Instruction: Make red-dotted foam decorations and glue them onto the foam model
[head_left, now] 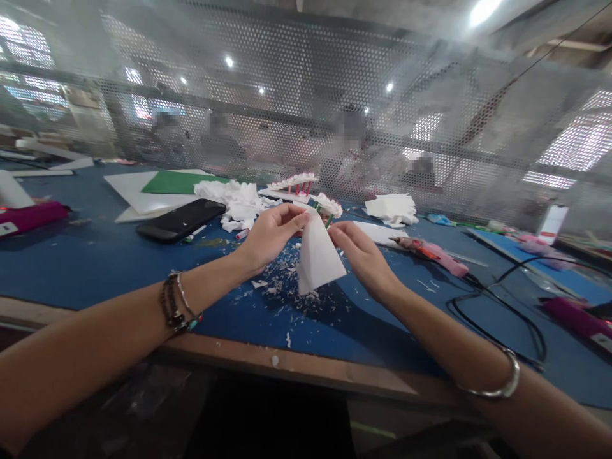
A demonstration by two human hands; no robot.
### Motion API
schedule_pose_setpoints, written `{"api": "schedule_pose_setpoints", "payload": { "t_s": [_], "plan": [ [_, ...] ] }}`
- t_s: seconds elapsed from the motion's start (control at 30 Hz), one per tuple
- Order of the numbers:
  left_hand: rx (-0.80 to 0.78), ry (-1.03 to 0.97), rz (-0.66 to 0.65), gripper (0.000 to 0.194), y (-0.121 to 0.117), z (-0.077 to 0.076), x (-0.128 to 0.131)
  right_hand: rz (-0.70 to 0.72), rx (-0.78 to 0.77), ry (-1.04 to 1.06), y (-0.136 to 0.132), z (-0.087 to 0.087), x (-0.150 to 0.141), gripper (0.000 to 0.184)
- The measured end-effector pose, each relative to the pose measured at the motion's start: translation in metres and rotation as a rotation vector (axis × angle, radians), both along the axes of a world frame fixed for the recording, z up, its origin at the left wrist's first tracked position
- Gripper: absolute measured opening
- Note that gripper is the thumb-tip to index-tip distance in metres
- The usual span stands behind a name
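Observation:
My left hand [272, 234] and my right hand [361, 254] hold up a white folded paper piece [318, 258] above the blue table [95, 261]. The left fingers pinch its top corner. The right fingers pinch its right edge. The paper hangs down in a cone-like shape. Small white paper scraps [280, 284] lie on the table under it. Just behind my hands stands a white paper flower on a green stem [327, 206].
A black phone [180, 220] lies at left, beside crumpled white paper [236, 201]. White and green sheets [165, 185] lie behind. A pink glue gun [433, 252] with a black cable [502, 306] rests at right. Perforated mesh [306, 115] screens off people beyond.

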State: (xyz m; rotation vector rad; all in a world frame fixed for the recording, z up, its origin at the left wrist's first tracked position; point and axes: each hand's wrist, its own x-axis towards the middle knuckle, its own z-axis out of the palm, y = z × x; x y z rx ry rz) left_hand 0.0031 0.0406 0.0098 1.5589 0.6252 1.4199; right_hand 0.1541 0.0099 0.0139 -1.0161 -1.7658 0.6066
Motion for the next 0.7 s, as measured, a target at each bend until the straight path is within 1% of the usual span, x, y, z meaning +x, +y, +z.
{"api": "schedule_pose_setpoints", "payload": {
  "t_s": [0.03,0.07,0.13,0.2,0.27,0.37,0.5,0.7],
  "plan": [
    [0.038,0.04,0.03,0.007,0.001,-0.001,0.0,-0.052,0.111,0.001,0.0,0.0,0.001,0.01],
    [0.073,0.084,0.044,0.008,0.001,-0.002,-0.001,-0.066,0.207,-0.016,0.0,0.001,0.002,0.01],
    [0.108,0.148,0.02,0.008,0.001,-0.003,-0.001,-0.015,0.305,-0.108,-0.003,0.001,0.002,0.022],
    [0.1,0.159,-0.025,0.007,-0.001,-0.003,-0.001,0.024,0.316,-0.212,-0.007,0.001,0.0,0.024],
    [0.08,0.15,-0.067,0.007,-0.003,-0.003,0.0,0.009,0.307,-0.256,-0.01,0.001,-0.002,0.018],
    [0.052,0.15,-0.112,0.008,-0.004,-0.003,0.0,-0.016,0.287,-0.231,-0.011,0.0,-0.003,0.013],
    [0.006,0.133,-0.134,0.008,-0.003,-0.003,0.001,-0.001,0.28,-0.165,-0.01,0.002,-0.001,0.015],
    [-0.006,0.13,-0.191,0.008,-0.003,-0.004,0.002,-0.05,0.392,-0.23,-0.01,0.007,0.003,0.011]
  ]
}}
